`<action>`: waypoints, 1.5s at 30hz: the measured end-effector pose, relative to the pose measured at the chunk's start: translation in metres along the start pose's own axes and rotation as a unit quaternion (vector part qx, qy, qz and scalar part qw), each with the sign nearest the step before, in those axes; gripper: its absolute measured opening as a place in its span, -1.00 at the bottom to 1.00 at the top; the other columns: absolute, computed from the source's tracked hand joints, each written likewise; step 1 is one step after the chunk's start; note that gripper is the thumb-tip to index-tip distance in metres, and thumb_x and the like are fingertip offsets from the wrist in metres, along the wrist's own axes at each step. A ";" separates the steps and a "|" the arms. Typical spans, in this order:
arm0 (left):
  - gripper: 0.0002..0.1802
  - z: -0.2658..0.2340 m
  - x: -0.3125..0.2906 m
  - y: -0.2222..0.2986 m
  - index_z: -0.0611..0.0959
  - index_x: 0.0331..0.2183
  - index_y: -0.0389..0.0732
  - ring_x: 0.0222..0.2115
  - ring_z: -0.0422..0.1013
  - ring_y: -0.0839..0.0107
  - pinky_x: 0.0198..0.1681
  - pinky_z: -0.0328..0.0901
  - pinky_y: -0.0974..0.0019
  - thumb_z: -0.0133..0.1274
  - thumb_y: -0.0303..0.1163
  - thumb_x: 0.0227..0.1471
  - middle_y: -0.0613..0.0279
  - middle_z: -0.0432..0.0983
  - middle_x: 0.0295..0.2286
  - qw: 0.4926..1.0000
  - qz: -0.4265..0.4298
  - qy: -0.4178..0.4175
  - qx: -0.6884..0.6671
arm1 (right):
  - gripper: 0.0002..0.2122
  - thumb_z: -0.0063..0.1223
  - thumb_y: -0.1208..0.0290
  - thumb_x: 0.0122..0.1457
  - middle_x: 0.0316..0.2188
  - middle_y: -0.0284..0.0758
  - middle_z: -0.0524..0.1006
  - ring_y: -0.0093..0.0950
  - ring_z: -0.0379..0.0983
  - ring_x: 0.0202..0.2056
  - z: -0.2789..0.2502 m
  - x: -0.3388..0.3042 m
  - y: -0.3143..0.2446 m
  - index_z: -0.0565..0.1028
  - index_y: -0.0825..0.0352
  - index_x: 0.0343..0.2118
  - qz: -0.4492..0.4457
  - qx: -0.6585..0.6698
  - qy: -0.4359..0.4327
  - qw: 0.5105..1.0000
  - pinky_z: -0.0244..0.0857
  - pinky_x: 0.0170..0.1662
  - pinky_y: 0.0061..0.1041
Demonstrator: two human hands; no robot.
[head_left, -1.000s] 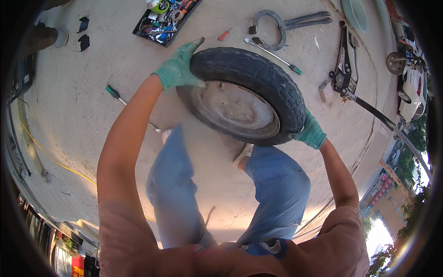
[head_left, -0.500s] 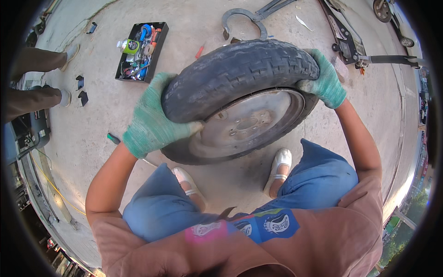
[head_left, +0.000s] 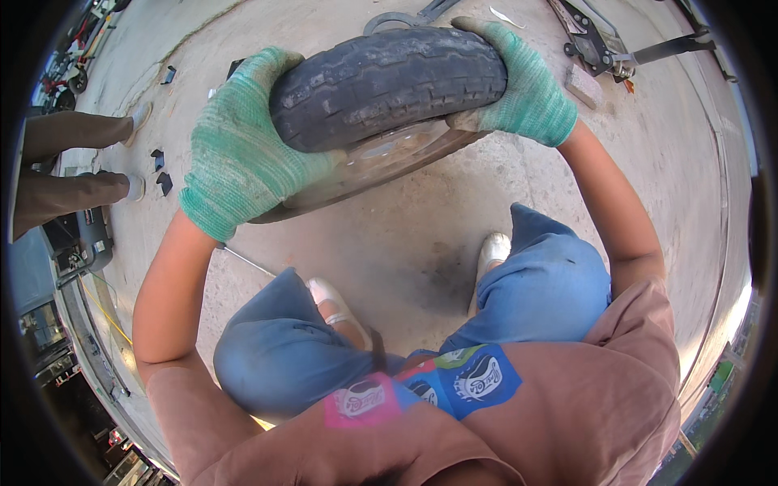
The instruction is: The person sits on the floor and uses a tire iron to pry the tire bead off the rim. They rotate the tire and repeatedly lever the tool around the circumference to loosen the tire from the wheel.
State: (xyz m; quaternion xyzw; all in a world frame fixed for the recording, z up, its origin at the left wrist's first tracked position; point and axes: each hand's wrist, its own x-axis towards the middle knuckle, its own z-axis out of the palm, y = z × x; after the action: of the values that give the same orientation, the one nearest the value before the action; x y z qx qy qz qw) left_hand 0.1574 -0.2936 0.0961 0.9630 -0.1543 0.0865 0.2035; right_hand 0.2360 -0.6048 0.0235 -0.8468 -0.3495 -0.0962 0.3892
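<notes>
A black worn tyre (head_left: 397, 85) on a dusty metal wheel rim (head_left: 389, 154) is gripped between my two hands, in front of my knees. My left hand (head_left: 251, 146), in a green knitted glove, clasps its left side, thumb toward the rim. On the right side my right hand (head_left: 519, 85), gloved the same way, wraps over the tread with fingers on top and thumb below. The wheel is tilted, tread turned up toward me, and its rim face is seen at a steep slant. Whether its lower edge touches the ground I cannot tell.
A large grey hooked tool (head_left: 405, 19) lies beyond the tyre. At the far right are a floor jack (head_left: 592, 49) with a long handle and a brick (head_left: 583, 87). Another person's legs (head_left: 73, 138) stand at the left. A thin metal rod (head_left: 250, 261) lies near my left knee.
Both hands have tipped the wheel up and away, so more tread and less rim face show. My view has shifted, and the toolbox is now mostly hidden behind my left hand.
</notes>
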 end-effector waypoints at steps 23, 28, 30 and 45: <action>-0.04 0.028 -0.016 -0.026 0.50 0.01 -0.25 -0.14 0.55 0.10 -0.05 0.44 0.17 0.50 0.05 -0.39 -0.04 0.58 -0.17 0.996 -0.074 0.039 -0.025 | -0.25 0.50 0.11 -0.30 -0.22 -0.07 0.59 -0.12 0.54 -0.14 -0.010 0.038 -0.020 0.47 0.36 0.02 -0.122 -0.085 0.001 0.989 0.42 -0.02 -0.26; -0.06 0.032 0.025 -0.002 0.52 0.01 -0.20 -0.19 0.57 0.10 -0.08 0.43 0.12 0.51 0.07 -0.38 -0.04 0.62 -0.24 0.999 -0.019 0.004 0.048 | -0.32 0.40 0.05 -0.22 -0.20 -0.01 0.56 -0.06 0.51 -0.12 -0.024 0.075 -0.065 0.50 0.31 0.00 -0.018 -0.182 -0.211 0.960 0.40 -0.06 -0.21; 0.07 0.032 0.033 -0.004 0.48 0.10 -0.24 -0.11 0.53 0.07 0.02 0.41 0.14 0.48 0.10 -0.43 -0.07 0.57 -0.15 1.000 -0.003 -0.012 -0.001 | -0.32 0.40 0.06 -0.22 -0.23 -0.03 0.58 -0.06 0.52 -0.16 -0.033 0.068 -0.057 0.50 0.31 0.00 -0.045 -0.185 -0.184 0.964 0.41 -0.07 -0.20; -0.18 0.091 -0.003 -0.048 0.47 -0.10 -0.21 -0.17 0.48 0.24 -0.05 0.40 0.18 0.53 -0.17 -0.42 0.11 0.52 -0.19 0.988 -0.059 0.034 -0.140 | -0.27 0.49 0.07 -0.30 -0.17 -0.07 0.58 -0.13 0.54 -0.13 -0.056 0.040 -0.022 0.49 0.30 -0.01 -0.015 -0.239 -0.116 0.964 0.41 -0.02 -0.25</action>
State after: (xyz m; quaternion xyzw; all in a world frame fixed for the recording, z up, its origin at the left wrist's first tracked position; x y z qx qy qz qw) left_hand 0.1805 -0.2891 -0.0042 0.9290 -0.1008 0.0841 0.3460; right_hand 0.2567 -0.6145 0.0921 -0.9153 -0.3714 -0.0839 0.1313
